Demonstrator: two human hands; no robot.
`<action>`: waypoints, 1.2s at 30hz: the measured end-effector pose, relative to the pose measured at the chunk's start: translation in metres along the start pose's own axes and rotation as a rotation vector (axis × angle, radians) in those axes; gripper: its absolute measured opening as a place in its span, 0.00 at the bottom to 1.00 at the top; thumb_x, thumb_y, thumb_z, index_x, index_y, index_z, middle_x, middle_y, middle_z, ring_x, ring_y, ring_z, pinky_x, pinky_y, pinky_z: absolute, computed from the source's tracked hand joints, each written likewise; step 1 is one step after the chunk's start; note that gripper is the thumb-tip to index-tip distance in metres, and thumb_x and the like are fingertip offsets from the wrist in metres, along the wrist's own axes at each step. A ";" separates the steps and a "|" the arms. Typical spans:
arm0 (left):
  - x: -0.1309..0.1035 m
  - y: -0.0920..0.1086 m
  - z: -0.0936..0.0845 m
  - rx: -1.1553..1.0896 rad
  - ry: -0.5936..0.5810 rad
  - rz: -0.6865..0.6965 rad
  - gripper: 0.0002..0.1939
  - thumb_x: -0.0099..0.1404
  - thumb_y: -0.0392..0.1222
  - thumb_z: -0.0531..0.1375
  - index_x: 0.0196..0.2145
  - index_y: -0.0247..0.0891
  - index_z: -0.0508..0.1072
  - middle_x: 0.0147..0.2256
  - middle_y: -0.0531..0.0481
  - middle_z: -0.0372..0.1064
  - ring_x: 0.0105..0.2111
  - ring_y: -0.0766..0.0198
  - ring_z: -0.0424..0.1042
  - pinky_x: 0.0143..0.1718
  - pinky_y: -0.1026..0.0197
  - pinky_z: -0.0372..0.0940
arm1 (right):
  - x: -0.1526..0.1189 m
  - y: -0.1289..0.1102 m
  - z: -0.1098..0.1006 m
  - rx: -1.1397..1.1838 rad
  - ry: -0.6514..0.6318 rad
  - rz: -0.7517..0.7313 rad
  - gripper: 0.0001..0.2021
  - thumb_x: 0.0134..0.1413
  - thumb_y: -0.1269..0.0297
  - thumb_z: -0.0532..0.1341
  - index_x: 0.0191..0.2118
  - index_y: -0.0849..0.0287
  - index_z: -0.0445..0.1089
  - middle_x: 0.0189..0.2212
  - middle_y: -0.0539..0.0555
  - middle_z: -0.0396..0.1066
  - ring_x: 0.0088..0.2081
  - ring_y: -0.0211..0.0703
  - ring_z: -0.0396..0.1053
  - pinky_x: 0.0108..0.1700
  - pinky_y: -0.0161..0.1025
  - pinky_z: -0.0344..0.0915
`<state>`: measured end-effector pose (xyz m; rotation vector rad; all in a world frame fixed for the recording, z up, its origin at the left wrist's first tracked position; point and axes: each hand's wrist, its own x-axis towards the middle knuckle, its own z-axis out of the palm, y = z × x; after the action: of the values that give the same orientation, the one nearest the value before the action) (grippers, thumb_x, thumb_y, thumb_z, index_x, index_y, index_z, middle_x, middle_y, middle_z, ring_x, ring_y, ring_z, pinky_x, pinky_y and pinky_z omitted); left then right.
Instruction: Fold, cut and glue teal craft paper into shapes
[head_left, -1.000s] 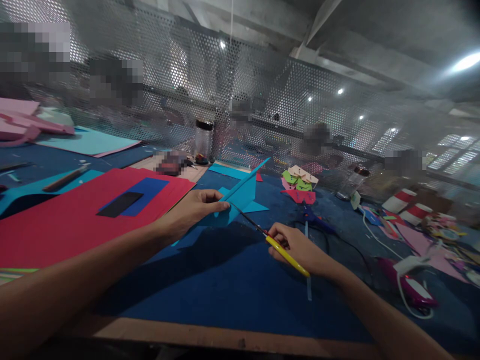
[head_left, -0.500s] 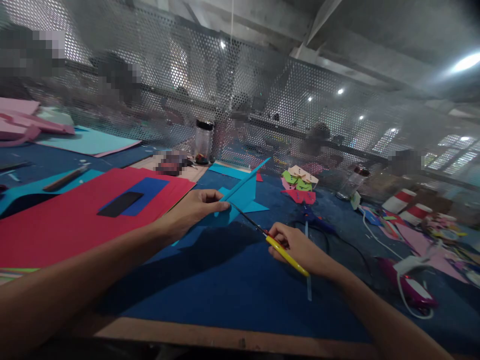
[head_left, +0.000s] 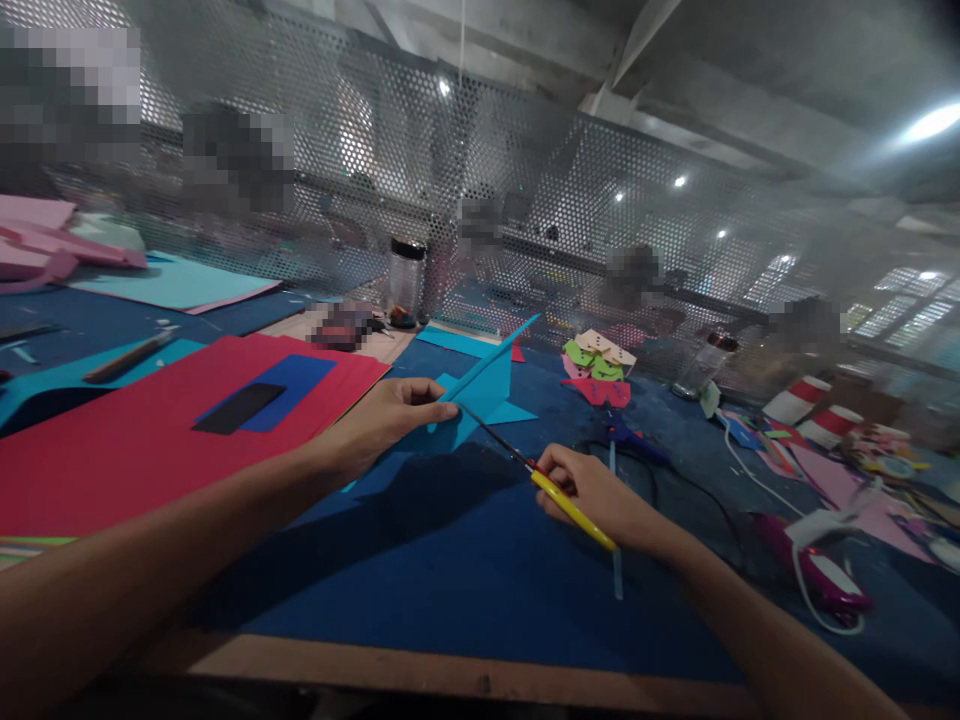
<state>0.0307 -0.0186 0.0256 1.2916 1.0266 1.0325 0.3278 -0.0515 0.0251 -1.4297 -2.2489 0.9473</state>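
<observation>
Between thumb and fingers, my left hand (head_left: 397, 415) pinches a folded piece of bright blue paper (head_left: 491, 390), held above the dark blue table surface. My right hand (head_left: 581, 485) is closed round the handles of a pair of scissors (head_left: 574, 510) with yellow on them. The blades point up and left, and their tips reach the paper beside my left thumb. Whether the blades are parted I cannot tell. Left of my left hand lie red paper sheets (head_left: 142, 430), with a blue strip (head_left: 300, 390) and a black strip (head_left: 240, 409) on top.
Beyond my hands sit folded paper pieces (head_left: 598, 365) and a blue glue gun (head_left: 634, 438) with a cord. At right are a purple device (head_left: 817, 570), red-and-white rolls (head_left: 797, 400) and paper scraps. A jar (head_left: 407, 285) stands before a perforated metal screen (head_left: 517, 180).
Almost nothing differs. Both hands, the blue paper and the scissors keep their places, with only a very slight shift of the view.
</observation>
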 end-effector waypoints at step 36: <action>-0.001 0.000 0.001 -0.011 0.001 -0.004 0.16 0.56 0.49 0.73 0.35 0.39 0.74 0.26 0.55 0.73 0.21 0.70 0.69 0.22 0.68 0.61 | 0.000 -0.007 0.001 -0.054 0.035 0.046 0.09 0.49 0.67 0.65 0.35 0.57 0.65 0.24 0.47 0.73 0.26 0.37 0.64 0.29 0.34 0.56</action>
<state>0.0310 -0.0196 0.0255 1.2799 1.0226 1.0349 0.3228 -0.0540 0.0288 -1.5156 -2.2413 0.8754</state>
